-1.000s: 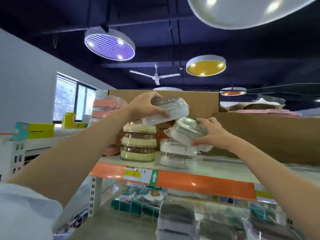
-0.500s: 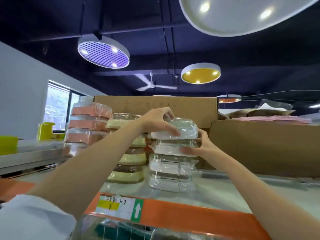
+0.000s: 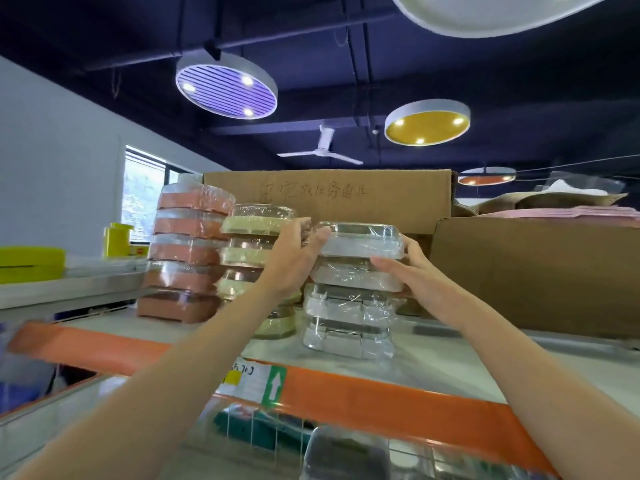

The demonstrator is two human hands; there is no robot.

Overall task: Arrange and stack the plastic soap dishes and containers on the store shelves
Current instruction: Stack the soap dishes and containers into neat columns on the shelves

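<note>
Soap dishes, clear-wrapped white/grey plastic w/ rounded corners, stand four high in a stack on the top shelf, near its front edge. Top white dish sits square on the 3 below.

Left hand grips the top dish's left end, fingers curled round its edge, thumb side hidden. Right hand is on the stack's right side at the top 2 dishes; fingers look lightly bent against the wrap, thumb up near the top dish's corner. Likely reason for a hand each side: squaring the top pieces so the column stays plumb. Slick shrink wrap prob lets dishes slide, so side pressure makes sense.

Just left, touching or nearly so (can't tell): stack of cream-coloured dishes w/ clear lids, partly behind the left wrist. Further left: taller stack of terracotta-pink dishes. Sorted by colour, one column each.

Behind: brown cardboard box w/ handwritten characters, acting as a backstop. Right: second cardboard box. Orange price strip runs along the shelf front w/ a white label and green arrow tag. Below, wire-fronted lower shelf holds more wrapped goods, blurred.
</note>
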